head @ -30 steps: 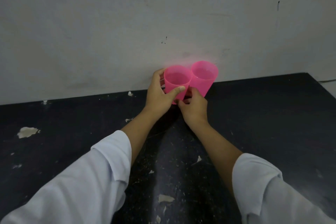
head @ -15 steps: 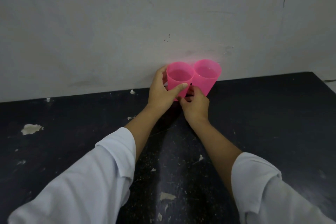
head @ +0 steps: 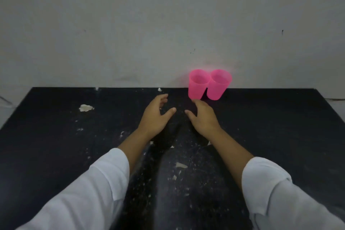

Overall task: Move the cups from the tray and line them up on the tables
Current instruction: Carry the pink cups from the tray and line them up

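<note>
1. Left hand [head: 155, 116]: bare, palm turned inward, fingers [head: 162, 99] loosely curled and spread apart, thumb out toward 3 o'clock; it grips nothing and sits well to the 8 o'clock side of the cups
2. Right hand [head: 203, 117]: bare, fingers parted and empty, thumb pointing toward 9 o'clock; its fingertips [head: 196, 101] lie just below the base of the left cup, and whether they touch it cannot be told
3. Sleeves: the left sleeve [head: 89, 192] and right sleeve [head: 283, 196] are soft white cloth with folded cuffs, pushed back to leave both forearms bare
4. Left cup [head: 197, 85]: translucent bright pink plastic, smooth-walled, a tapered round tumbler wider at the rim than at the base; it stands upright and open at the top
5. Right cup [head: 218, 85]: same material, colour and shape, upright at the 3 o'clock side of the first; the two rims touch while the narrower bases stand apart
6. Table [head: 270, 136]: flat, black, faintly glossy top, speckled and chipped with pale flakes; both cups stand at its far edge, at 12 to 1 o'clock from the hands
7. Wall [head: 130, 24]: matt, greyish-white plaster with small dark marks, rising directly behind the cups and catching a faint pink glow
</note>
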`<action>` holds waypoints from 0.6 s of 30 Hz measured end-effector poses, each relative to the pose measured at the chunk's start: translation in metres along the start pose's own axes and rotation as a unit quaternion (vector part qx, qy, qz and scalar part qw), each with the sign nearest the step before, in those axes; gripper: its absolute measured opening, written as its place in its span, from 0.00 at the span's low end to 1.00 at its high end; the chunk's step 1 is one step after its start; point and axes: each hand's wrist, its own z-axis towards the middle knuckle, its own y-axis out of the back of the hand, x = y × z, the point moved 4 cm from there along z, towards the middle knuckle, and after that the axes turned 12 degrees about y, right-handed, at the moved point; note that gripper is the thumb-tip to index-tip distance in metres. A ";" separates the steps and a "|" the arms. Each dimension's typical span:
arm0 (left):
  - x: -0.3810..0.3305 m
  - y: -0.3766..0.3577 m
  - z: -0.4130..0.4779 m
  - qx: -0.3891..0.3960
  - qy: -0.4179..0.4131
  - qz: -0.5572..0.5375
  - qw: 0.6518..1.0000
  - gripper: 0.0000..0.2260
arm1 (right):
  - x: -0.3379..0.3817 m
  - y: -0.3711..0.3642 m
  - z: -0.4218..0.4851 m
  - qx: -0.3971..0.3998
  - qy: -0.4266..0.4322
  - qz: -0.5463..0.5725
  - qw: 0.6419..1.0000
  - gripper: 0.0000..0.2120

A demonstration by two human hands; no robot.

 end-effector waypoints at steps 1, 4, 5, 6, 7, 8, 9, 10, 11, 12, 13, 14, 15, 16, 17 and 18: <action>0.005 0.010 -0.013 -0.004 -0.001 0.019 1.000 0.25 | 0.010 0.000 -0.006 0.018 0.010 -0.006 1.000 0.26; 0.014 0.038 -0.055 -0.021 0.002 0.054 0.998 0.26 | 0.045 -0.004 -0.027 0.055 0.045 -0.010 0.997 0.26; 0.016 0.048 -0.070 -0.028 0.004 0.059 0.998 0.26 | 0.058 -0.006 -0.035 0.063 0.056 -0.009 0.996 0.26; 0.018 0.058 -0.086 -0.036 0.006 0.062 0.997 0.26 | 0.071 -0.008 -0.043 0.072 0.069 -0.008 0.995 0.25; 0.021 0.068 -0.102 -0.046 0.007 0.065 0.997 0.26 | 0.085 -0.012 -0.052 0.082 0.083 -0.007 0.993 0.25; 0.024 0.078 -0.119 -0.058 0.008 0.073 0.996 0.26 | 0.098 -0.016 -0.062 0.093 0.097 -0.007 0.991 0.25; 0.028 0.089 -0.136 -0.072 0.009 0.084 0.994 0.26 | 0.111 -0.020 -0.071 0.104 0.111 -0.008 0.988 0.25; 0.033 0.100 -0.153 -0.089 0.012 0.096 0.991 0.26 | 0.125 -0.026 -0.081 0.115 0.126 -0.009 0.985 0.25; 0.038 0.111 -0.172 -0.105 0.019 0.103 0.989 0.25 | 0.138 -0.031 -0.091 0.126 0.141 -0.009 0.982 0.25; 0.044 0.123 -0.191 -0.119 0.028 0.105 0.987 0.25 | 0.152 -0.038 -0.101 0.136 0.155 -0.008 0.978 0.25; 0.051 0.134 -0.211 -0.132 0.040 0.103 0.985 0.25 | 0.167 -0.045 -0.111 0.146 0.169 -0.006 0.975 0.25; 0.059 0.146 -0.232 -0.146 0.052 0.101 0.983 0.25 | 0.182 -0.053 -0.121 0.158 0.184 -0.005 0.970 0.25; 0.068 0.157 -0.253 -0.160 0.064 0.100 0.980 0.25 | 0.197 -0.061 -0.132 0.170 0.198 -0.003 0.965 0.24; 0.076 0.167 -0.275 -0.175 0.078 0.098 0.977 0.24 | 0.212 -0.071 -0.143 0.182 0.214 -0.003 0.960 0.24; 0.085 0.178 -0.297 -0.190 0.092 0.095 0.973 0.24 | 0.228 -0.080 -0.154 0.193 0.231 -0.004 0.954 0.24; 0.093 0.188 -0.317 -0.206 0.105 0.089 0.969 0.24 | 0.243 -0.090 -0.165 0.204 0.248 -0.006 0.947 0.24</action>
